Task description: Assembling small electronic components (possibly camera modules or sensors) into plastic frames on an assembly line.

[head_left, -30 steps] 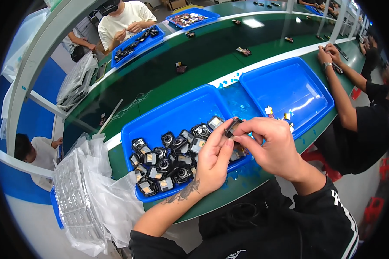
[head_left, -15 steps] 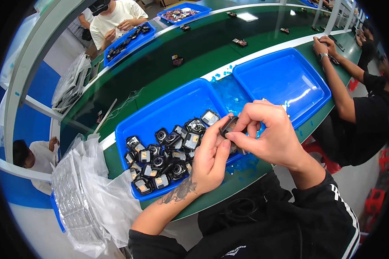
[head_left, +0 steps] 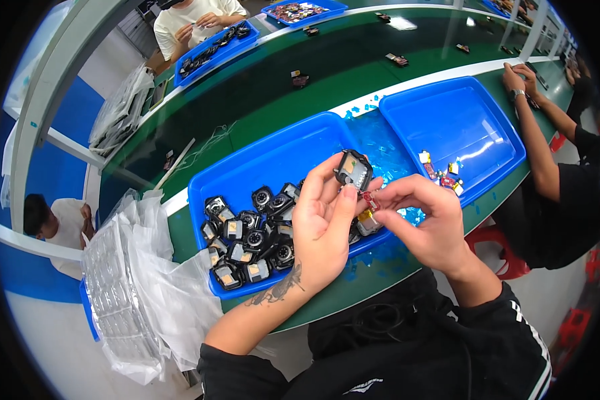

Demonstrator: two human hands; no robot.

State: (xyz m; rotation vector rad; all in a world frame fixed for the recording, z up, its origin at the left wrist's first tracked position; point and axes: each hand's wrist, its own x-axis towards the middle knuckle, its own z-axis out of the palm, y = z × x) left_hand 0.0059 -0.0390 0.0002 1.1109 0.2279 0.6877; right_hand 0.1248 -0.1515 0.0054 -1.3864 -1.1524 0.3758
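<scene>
My left hand (head_left: 323, 223) is closed around a black watch-like case (head_left: 353, 169), its grey inner face turned up. Close beside it, my right hand (head_left: 428, 223) pinches a small red circuit board (head_left: 369, 199) with a yellowish part hanging from it. Whether the board still touches the case I cannot tell. Beneath and left of my hands is a blue tray (head_left: 247, 175) with several similar black cases (head_left: 254, 239) piled in it. A second blue tray (head_left: 473, 113) to the right holds a few small red, white and yellow parts (head_left: 447, 180).
Blue film scraps (head_left: 373, 143) lie between the trays. Clear plastic sheets and blister trays (head_left: 117, 287) stand at the left. A green conveyor belt (head_left: 247, 100) carries scattered parts. Across it a person (head_left: 197, 27) works at another tray; another person's arms (head_left: 537, 127) are at the right.
The case in my left hand has tilted so its inner face shows. My right hand has moved slightly down and now shows a red board between its fingers. The view has shifted a little.
</scene>
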